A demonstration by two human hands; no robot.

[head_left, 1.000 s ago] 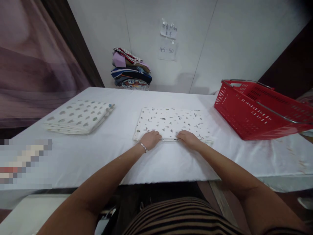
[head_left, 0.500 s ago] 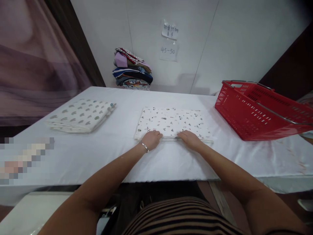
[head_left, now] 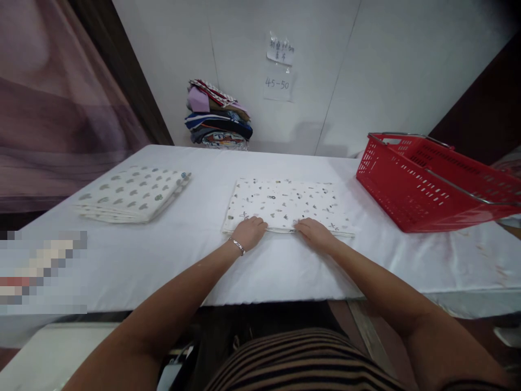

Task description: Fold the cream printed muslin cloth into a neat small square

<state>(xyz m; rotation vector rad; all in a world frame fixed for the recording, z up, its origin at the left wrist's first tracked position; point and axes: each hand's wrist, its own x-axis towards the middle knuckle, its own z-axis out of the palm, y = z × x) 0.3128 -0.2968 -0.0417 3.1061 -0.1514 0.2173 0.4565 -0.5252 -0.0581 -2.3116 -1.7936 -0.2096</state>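
Note:
A white cloth with small scattered prints (head_left: 285,202) lies folded into a flat rectangle on the white-covered table (head_left: 195,271). My left hand (head_left: 249,233), with a silver bracelet at the wrist, has its fingers closed on the cloth's near edge, left of the middle. On the same edge, a little to the right, my right hand (head_left: 316,234) grips the fabric with fingers together. The thumbs are mostly hidden. Further left lies another folded white cloth with grey heart-like shapes (head_left: 132,190), touched by neither hand.
A red basket with metal handles (head_left: 423,187) stands on the table's right side. Behind the table's far edge is a stack of folded fabrics (head_left: 220,117) by the wall. Paper signs (head_left: 279,84) hang on the wall. A blurred-out patch covers the table's left front.
Both hands remain at the near edge of the printed cloth, almost unmoved. The whole view has shifted very slightly.

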